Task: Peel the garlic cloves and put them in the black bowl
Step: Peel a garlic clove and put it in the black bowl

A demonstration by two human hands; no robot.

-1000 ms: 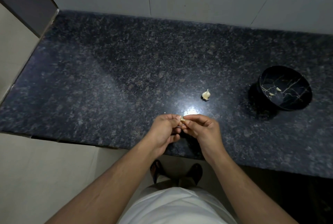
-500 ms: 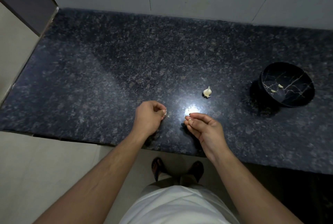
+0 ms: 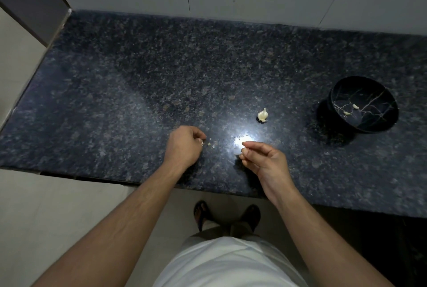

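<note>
The head view shows the left hand (image 3: 183, 146) curled low over the dark speckled desk (image 3: 138, 92), its fingertips pinching a small pale scrap, with bits of peel (image 3: 211, 144) lying just to its right. The right hand (image 3: 265, 159) hovers apart from it with thumb and forefinger pressed together; whether a clove sits between them cannot be told because of the glare. A garlic bulb (image 3: 263, 115) stands beyond the right hand, and farther right the black bowl (image 3: 379, 126) holds two peeled cloves (image 3: 351, 109).
</note>
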